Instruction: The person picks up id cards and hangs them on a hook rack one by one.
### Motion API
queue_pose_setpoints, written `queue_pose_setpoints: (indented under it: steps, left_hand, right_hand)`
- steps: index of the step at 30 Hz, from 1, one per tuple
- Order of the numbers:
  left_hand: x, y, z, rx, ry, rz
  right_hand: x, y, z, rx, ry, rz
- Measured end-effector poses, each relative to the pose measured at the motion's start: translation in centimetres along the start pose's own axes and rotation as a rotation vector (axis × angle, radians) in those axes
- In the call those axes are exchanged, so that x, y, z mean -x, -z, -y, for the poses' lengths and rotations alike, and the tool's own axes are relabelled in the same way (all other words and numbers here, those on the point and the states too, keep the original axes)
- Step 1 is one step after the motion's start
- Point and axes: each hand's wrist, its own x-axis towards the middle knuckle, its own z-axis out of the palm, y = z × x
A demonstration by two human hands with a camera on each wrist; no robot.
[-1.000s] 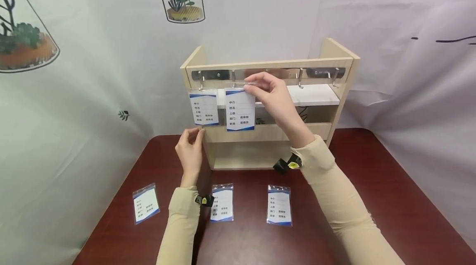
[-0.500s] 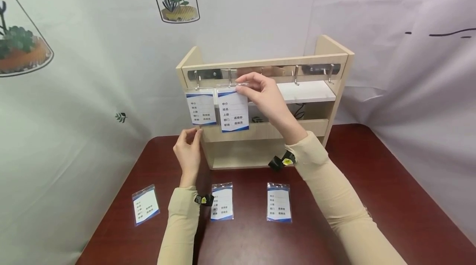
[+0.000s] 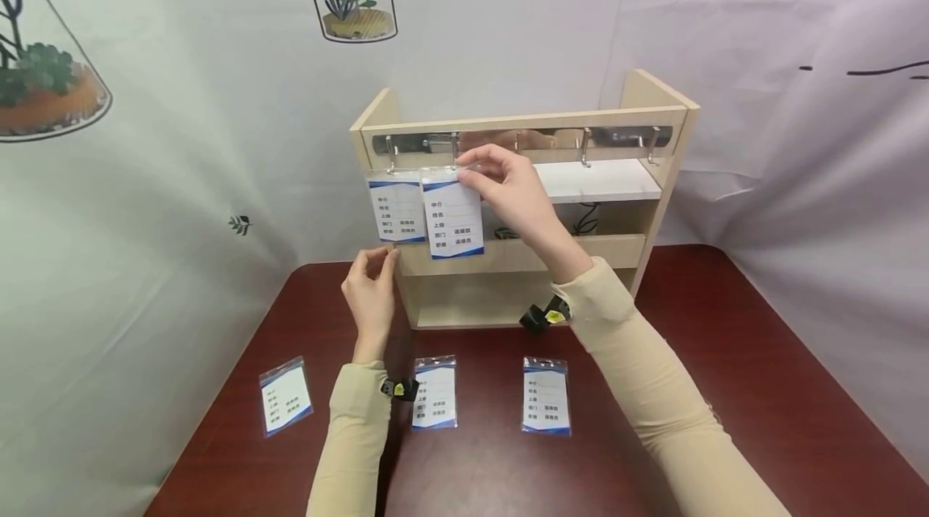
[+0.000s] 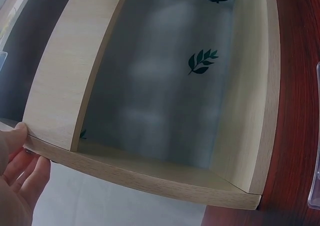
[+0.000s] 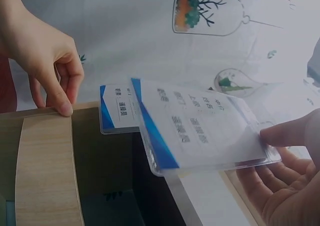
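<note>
My right hand point(image 3: 508, 186) pinches the top edge of a badge in a clear sleeve point(image 3: 454, 218), held upright just under the second hook point(image 3: 455, 148) from the left. In the right wrist view, the thumb lies on the front of that badge point(image 5: 192, 128) with the fingers behind. Beside it, another badge point(image 3: 397, 212) hangs from the leftmost hook point(image 3: 392, 152). Lower down, my left hand point(image 3: 370, 291) grips the left side edge of the wooden shelf point(image 3: 493, 260); the left wrist view shows thumb and fingers around that side board point(image 4: 145, 178). Whether the held badge's slot is on the hook cannot be seen.
On the dark red table point(image 3: 479, 477) lie three more badges: a tilted one at left point(image 3: 285, 396), one in the middle point(image 3: 435, 393) and one at right point(image 3: 546, 396). More hooks point(image 3: 585, 148) line the metal strip. Printed cloth point(image 3: 508, 25) surrounds the table.
My right hand has moved slightly left with the badge, bringing it close against the hanging badge under the second hook. My left hand stays on the shelf's edge.
</note>
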Motion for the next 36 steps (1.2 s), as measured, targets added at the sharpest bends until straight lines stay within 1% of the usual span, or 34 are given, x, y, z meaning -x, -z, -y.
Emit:
queue_pose_setpoints:
  steps: [5, 14, 20, 27, 36]
  left_hand:
    - [0.00, -0.02, 0.03, -0.007, -0.013, -0.006]
    - [-0.10, -0.07, 0.10, 0.012, -0.019, 0.000]
    - [-0.04, -0.02, 0.07, 0.004, -0.018, -0.012]
    - [-0.12, -0.01, 0.21, 0.004, -0.019, 0.003]
    - [-0.03, 0.08, 0.16, -0.011, -0.024, 0.008]
  right_hand:
    - [-0.08, -0.36, 0.01, -0.003, -0.014, -0.012]
    - [-0.21, -0.41, 0.04, 0.012, -0.021, -0.078]
    - [-0.29, -0.69, 0.29, 0.002, -0.058, -0.104]
    - [-0.30, -0.88, 0.41, -0.005, -0.089, -0.092]
    - [-0.13, -0.92, 0.31, 0.036, -0.095, -0.088]
